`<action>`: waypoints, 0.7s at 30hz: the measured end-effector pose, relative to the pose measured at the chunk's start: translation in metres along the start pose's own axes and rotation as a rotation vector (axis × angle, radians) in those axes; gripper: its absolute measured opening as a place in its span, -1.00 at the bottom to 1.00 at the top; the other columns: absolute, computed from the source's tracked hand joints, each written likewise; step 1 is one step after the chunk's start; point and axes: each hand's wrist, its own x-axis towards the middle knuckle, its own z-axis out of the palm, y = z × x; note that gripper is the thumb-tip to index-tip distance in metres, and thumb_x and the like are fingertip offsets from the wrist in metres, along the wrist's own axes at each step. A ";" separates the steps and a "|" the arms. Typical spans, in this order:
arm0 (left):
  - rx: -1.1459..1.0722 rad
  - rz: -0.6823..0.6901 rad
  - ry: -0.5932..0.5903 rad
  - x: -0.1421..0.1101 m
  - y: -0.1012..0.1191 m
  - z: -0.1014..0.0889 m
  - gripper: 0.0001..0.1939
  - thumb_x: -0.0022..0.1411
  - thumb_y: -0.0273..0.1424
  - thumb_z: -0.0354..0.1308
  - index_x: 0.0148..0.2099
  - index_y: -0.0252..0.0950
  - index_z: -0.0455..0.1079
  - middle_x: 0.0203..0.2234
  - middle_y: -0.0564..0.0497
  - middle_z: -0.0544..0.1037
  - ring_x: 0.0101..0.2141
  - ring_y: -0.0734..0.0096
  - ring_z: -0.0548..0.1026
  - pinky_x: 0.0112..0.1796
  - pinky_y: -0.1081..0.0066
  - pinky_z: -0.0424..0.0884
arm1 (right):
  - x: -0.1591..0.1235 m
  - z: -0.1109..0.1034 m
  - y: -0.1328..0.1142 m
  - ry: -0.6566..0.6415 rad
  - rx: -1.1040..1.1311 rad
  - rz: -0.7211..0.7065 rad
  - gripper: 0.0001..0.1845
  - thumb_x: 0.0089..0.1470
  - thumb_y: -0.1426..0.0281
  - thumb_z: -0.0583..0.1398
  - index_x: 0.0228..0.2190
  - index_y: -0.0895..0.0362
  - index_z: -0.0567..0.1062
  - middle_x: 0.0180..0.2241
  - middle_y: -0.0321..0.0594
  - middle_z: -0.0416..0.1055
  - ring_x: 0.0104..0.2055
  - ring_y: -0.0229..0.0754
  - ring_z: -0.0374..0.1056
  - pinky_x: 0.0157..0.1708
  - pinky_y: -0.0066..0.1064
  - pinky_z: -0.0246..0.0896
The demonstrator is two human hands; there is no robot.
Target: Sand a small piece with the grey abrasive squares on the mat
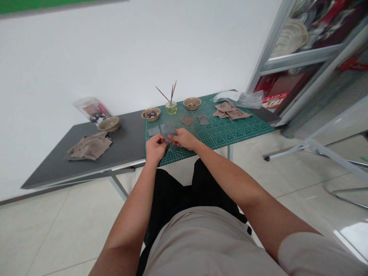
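Above the front left part of the green cutting mat (227, 134), my two hands meet at a small, thin grey piece (167, 128) that looks like a sheer pouch. My right hand (184, 138) pinches it at its near right edge. The fingers of my left hand (156, 148) are closed at its lower edge, their tips partly hidden. A similar pale grey piece (154, 131) lies on the mat just beyond my left hand. Further right lie a flat brown square piece (187, 120) and a grey one (203, 120).
Behind the hands stand a bowl of dark and pale pebble-like bits (151, 114), a glass jar with sticks (171, 108) and another bowl (192, 103). Brown cloths (231, 111) and plastic bags (241, 97) lie right; a crumpled cloth (90, 146) and a bowl (108, 124) sit left.
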 end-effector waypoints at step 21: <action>-0.307 -0.125 -0.006 0.008 -0.010 -0.003 -0.87 -0.19 -0.46 0.32 -0.52 -0.28 0.42 -0.65 0.16 0.41 -0.59 0.55 0.31 -0.50 0.50 0.24 | 0.002 -0.001 0.005 -0.014 0.089 0.007 -0.49 -0.07 0.04 0.39 -0.60 0.16 0.33 -0.71 -0.43 0.21 -0.71 -0.45 0.03 -0.73 -0.55 -0.16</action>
